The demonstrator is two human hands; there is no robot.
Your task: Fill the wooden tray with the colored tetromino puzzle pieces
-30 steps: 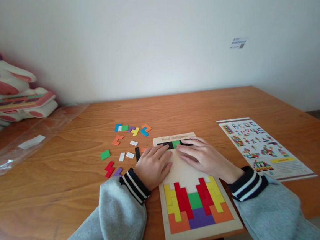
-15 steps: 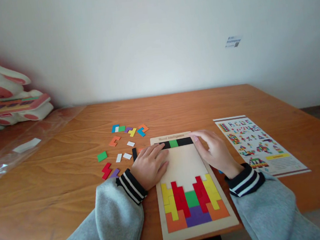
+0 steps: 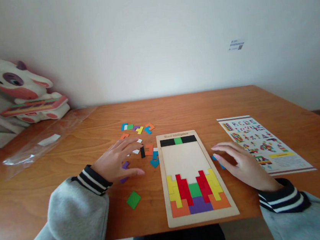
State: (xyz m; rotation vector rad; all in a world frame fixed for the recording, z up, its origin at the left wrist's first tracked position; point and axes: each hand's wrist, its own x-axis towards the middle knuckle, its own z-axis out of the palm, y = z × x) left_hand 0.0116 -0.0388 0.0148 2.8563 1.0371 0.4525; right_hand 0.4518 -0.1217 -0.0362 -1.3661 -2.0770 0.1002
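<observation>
The wooden board (image 3: 183, 159) lies flat on the surface (image 3: 182, 109) between the 2 hands, to the right of the left hand (image 3: 111, 162) and to the left of the right hand (image 3: 246, 166). At its far end, beyond the level of the left hand, a green piece (image 3: 178, 141) sits between black stretches. At its near end, closer to the person than either hand, a purple piece (image 3: 200, 204) lies with orange at both sides; above it are a green square (image 3: 195, 190), then red and yellow columns on both flanks. The middle is bare wood.

The left hand is spread palm down, its thumb apart from the fingers, over loose pieces; a purple piece shows partly under it, and I cannot tell whether they touch. A loose green square (image 3: 133, 200) lies on the near side of that hand. To its right, a black bar (image 3: 142, 151), an orange piece (image 3: 149, 149) and blue pieces (image 3: 155, 162) lie near the board; more loose pieces lie beyond it.

The right hand is loosely curved, thumb and forefinger apart, with blue just beside its thumb. A printed sheet (image 3: 262, 139) lies beyond and right of it. Far left of the left hand are a plastic bag (image 3: 33, 150) and a cow toy (image 3: 29, 86).
</observation>
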